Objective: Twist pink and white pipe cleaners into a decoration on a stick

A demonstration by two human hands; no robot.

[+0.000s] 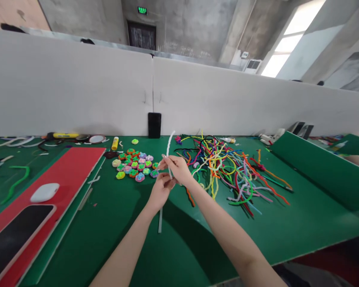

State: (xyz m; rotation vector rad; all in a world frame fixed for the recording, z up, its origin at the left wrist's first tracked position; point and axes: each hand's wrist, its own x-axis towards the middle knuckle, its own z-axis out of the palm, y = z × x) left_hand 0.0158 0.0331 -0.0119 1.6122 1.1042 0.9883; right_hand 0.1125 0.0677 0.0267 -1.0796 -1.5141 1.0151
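Observation:
A white fuzzy pipe cleaner stands nearly upright, its upper end rising above my right hand. The right hand pinches it between thumb and fingers. Just below, my left hand is closed around its lower part, fingertips close to the right hand. Under the left wrist a narrow pale strip shows; whether it lies on the table or hangs from the hand I cannot tell. Left of the hands sits a cluster of small colourful fuzzy flowers. On the right spreads a tangled heap of coloured pipe cleaners.
A black phone leans on the white partition. At left, a red board carries a white case and another phone. A yellow glue stick stands behind the flowers. A green divider borders the right.

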